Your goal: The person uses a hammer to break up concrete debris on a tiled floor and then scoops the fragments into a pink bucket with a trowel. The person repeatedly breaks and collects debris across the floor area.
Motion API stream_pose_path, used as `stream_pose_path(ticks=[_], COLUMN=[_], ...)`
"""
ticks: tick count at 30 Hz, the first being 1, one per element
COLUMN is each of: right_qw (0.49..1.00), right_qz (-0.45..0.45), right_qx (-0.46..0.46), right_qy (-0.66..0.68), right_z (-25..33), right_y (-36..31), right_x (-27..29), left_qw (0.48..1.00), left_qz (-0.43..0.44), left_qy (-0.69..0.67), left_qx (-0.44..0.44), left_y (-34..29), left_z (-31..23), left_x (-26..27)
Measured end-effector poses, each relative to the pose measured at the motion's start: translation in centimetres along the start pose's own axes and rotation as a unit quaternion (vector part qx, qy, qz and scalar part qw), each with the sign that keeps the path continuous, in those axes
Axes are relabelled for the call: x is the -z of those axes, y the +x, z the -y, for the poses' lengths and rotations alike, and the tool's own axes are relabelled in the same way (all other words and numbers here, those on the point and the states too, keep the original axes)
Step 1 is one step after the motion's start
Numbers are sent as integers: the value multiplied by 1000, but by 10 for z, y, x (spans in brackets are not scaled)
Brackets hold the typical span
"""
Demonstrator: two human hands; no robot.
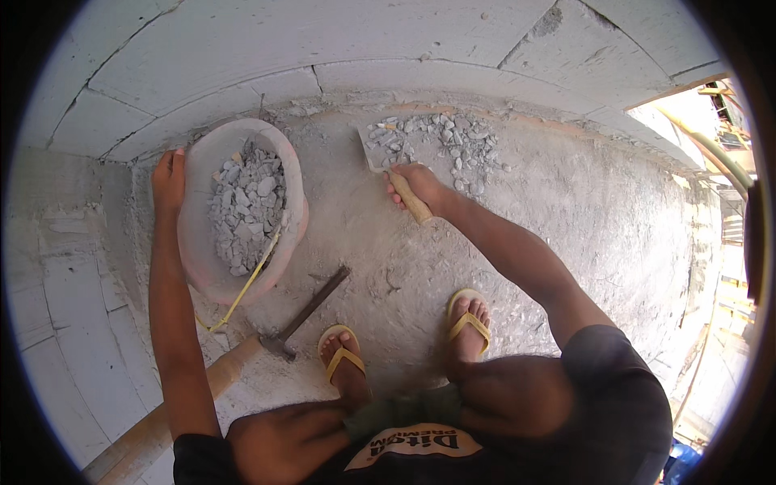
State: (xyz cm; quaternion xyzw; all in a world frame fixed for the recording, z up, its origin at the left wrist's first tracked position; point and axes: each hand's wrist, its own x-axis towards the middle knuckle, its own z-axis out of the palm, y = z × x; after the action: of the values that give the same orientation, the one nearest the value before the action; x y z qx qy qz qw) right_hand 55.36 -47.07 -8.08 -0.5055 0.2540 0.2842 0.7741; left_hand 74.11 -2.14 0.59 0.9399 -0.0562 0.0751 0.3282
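Observation:
A pale, dusty basin (293,174) stands tilted by the wall at my left, with grey rubble (252,198) heaped inside. My left hand (170,179) grips its left rim, fingers curled over the edge. In my right hand (416,187) is a trowel, closed around its wooden handle (414,202). The trowel's metal blade (372,152) is down at the left end of a loose rubble pile (465,145) on the floor. Whether any pieces rest on the blade, I cannot tell. A yellow strap (257,273) hangs over the basin's near side.
A pick-like tool with a dark steel head (311,305) and long wooden handle (186,396) lies between the basin and my left foot (343,360). Pale block walls (226,61) rise ahead and at left. Bright light enters at right, past a curved pipe (719,158).

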Motion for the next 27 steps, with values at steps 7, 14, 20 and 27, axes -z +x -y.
stream_pose_path(ticks=[7,14,20,27], right_qw=[993,965,982,994], right_qz=[-98,7,17,-25], right_qx=[37,11,-26,-15], right_qy=[59,-261,-184,-107], right_z=[2,-10,-16,-1], right_y=[-46,-107,-65,-82], right_x=[71,53,54,68], left_qw=[999,1000,1000,994], left_qz=[35,-4,-7,31], left_qy=[1,24,29,107], left_qx=[26,-11,-7,-7], left_y=[10,11,11,12], left_z=[6,5,9,-10], left_x=[2,-2,-4,-2])
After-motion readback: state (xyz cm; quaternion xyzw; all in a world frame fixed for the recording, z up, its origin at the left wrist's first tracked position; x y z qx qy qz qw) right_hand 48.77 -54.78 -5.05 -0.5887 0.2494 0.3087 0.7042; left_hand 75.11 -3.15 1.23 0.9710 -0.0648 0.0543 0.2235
